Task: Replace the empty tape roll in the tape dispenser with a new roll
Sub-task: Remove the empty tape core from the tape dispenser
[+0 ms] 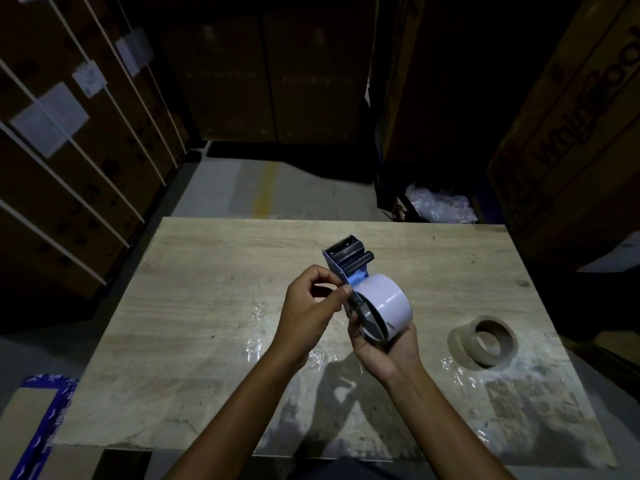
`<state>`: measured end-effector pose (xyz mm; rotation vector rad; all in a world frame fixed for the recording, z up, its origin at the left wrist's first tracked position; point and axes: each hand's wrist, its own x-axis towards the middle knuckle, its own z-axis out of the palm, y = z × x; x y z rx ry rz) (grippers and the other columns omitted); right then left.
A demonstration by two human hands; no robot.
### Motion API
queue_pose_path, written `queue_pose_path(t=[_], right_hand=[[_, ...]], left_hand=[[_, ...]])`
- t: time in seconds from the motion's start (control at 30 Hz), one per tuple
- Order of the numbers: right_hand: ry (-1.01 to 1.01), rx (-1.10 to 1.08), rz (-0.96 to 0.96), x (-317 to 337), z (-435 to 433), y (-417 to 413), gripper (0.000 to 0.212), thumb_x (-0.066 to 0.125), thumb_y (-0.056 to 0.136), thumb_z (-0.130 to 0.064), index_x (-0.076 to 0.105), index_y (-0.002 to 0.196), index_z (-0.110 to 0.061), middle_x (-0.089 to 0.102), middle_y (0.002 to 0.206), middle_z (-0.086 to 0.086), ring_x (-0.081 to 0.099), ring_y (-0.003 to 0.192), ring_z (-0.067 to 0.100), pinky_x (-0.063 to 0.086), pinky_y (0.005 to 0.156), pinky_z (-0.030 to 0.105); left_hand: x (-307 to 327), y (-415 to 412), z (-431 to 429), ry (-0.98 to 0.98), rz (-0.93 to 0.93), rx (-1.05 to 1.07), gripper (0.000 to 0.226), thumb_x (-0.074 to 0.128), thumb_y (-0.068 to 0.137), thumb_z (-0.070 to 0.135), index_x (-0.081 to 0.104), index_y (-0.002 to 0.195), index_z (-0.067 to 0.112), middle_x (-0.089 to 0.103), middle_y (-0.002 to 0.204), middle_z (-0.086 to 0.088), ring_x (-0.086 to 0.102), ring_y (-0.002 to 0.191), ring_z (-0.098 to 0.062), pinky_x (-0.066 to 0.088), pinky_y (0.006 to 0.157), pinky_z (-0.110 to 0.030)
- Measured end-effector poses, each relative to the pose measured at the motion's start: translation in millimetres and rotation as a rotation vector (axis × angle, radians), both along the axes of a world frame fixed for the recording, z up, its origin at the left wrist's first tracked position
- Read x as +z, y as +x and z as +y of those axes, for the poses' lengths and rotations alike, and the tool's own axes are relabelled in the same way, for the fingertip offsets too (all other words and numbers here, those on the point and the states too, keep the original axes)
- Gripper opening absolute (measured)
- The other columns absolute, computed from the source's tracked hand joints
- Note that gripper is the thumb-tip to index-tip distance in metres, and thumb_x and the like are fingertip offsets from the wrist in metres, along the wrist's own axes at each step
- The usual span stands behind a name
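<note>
Above the middle of the wooden table [207, 306] I hold a blue and black tape dispenser [348, 261], its toothed blade pointing away from me. A full white tape roll [386, 303] sits on the dispenser's hub. My right hand [381, 344] cups the roll and the dispenser from below. My left hand [311, 306] pinches the dispenser's flat side plate with thumb and fingers. A nearly empty brown tape roll [486, 341] lies tilted on the table to the right, apart from both hands.
Tall strapped cardboard cartons [69, 150] stand at the left, more cartons [571, 133] at the right and back. Crumpled plastic wrap [440, 206] lies on the floor beyond the table. Scraps of clear tape stick to the tabletop. A flat carton with blue tape [38, 420] lies at the lower left.
</note>
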<state>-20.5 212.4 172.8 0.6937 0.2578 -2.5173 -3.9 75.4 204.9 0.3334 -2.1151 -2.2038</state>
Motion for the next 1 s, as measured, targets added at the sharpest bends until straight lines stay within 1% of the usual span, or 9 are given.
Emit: queue_pose_path(t=[0.07, 0.13, 0.27, 0.4, 0.53, 0.63, 0.73, 0.8, 1.0], right_hand=[[0.003, -0.01, 0.028, -2, 0, -2, 0.095, 0.091, 0.02, 0.001, 0.062, 0.11, 0.003, 0.067, 0.103, 0.029, 0.07, 0.076, 0.04, 0.061, 0.055, 0.04], [0.089, -0.019, 0.041, -2, 1, -4, 0.081, 0.089, 0.022, -0.005, 0.066, 0.099, 0.001, 0.067, 0.094, 0.025, 0.068, 0.069, 0.036, 0.06, 0.054, 0.035], [0.319, -0.023, 0.2, 2, 9, -10, 0.045, 0.073, 0.058, -0.018, 0.068, 0.102, -0.009, 0.072, 0.09, 0.015, 0.069, 0.07, 0.029, 0.057, 0.057, 0.031], [0.712, -0.11, 0.452, 4, 18, -18, 0.03, 0.055, 0.068, -0.013, 0.068, 0.096, -0.013, 0.073, 0.092, 0.005, 0.066, 0.082, 0.023, 0.049, 0.067, 0.031], [0.959, -0.211, 0.746, 13, 17, -16, 0.027, 0.049, 0.076, -0.004, 0.068, 0.096, -0.006, 0.075, 0.086, 0.0, 0.07, 0.08, 0.016, 0.056, 0.066, 0.025], [1.116, -0.264, 0.94, 15, 14, -7, 0.035, 0.05, 0.083, 0.0, 0.074, 0.099, -0.02, 0.074, 0.099, 0.002, 0.07, 0.093, 0.023, 0.059, 0.073, 0.033], [1.267, -0.294, 1.086, 11, 9, -2, 0.033, 0.052, 0.084, -0.002, 0.071, 0.108, -0.01, 0.073, 0.11, 0.007, 0.067, 0.106, 0.027, 0.056, 0.083, 0.051], [1.328, -0.314, 1.138, 7, 6, 1, 0.032, 0.05, 0.085, -0.006, 0.069, 0.111, -0.003, 0.07, 0.114, 0.011, 0.065, 0.11, 0.03, 0.053, 0.085, 0.057], [1.325, -0.294, 1.082, 5, 3, 2, 0.031, 0.053, 0.085, -0.01, 0.069, 0.111, -0.005, 0.071, 0.112, 0.008, 0.066, 0.107, 0.027, 0.055, 0.083, 0.052]], left_hand=[[0, 2, 1, -0.029, 0.022, -0.002, 0.015, 0.072, 0.078, 0.022, 0.064, 0.086, 0.013, 0.069, 0.084, 0.002, 0.065, 0.081, -0.012, 0.057, 0.077, -0.042], [1, 3, 0, -0.004, 0.025, -0.001, 0.013, 0.073, 0.08, 0.02, 0.063, 0.086, 0.013, 0.069, 0.086, -0.002, 0.065, 0.084, -0.016, 0.058, 0.077, -0.043], [-1, 4, -3, 0.081, -0.006, 0.018, 0.007, 0.068, 0.09, 0.004, 0.063, 0.093, 0.008, 0.068, 0.098, -0.019, 0.069, 0.09, -0.024, 0.058, 0.075, -0.031], [-4, 5, -3, 0.206, -0.058, 0.018, 0.017, 0.071, 0.084, 0.011, 0.066, 0.1, 0.006, 0.072, 0.094, -0.008, 0.07, 0.088, -0.024, 0.058, 0.08, -0.035], [-3, 4, -1, 0.323, -0.108, -0.047, 0.026, 0.064, 0.085, 0.026, 0.069, 0.108, 0.016, 0.076, 0.1, -0.009, 0.071, 0.087, -0.025, 0.057, 0.08, -0.037], [-4, 2, -1, 0.375, -0.127, -0.065, 0.034, 0.063, 0.088, 0.029, 0.068, 0.118, 0.013, 0.072, 0.114, -0.021, 0.072, 0.097, -0.039, 0.054, 0.091, -0.047], [-5, -1, -3, 0.412, -0.129, -0.082, 0.037, 0.068, 0.086, 0.024, 0.066, 0.121, 0.01, 0.067, 0.121, -0.025, 0.066, 0.106, -0.049, 0.052, 0.095, -0.051], [-7, -3, -5, 0.425, -0.119, -0.086, 0.033, 0.07, 0.084, 0.018, 0.068, 0.116, 0.011, 0.067, 0.12, -0.026, 0.066, 0.106, -0.048, 0.054, 0.093, -0.049], [-11, -4, -11, 0.449, -0.128, -0.117, 0.04, 0.071, 0.084, 0.015, 0.065, 0.123, 0.008, 0.068, 0.12, -0.024, 0.068, 0.104, -0.046, 0.055, 0.093, -0.047]])
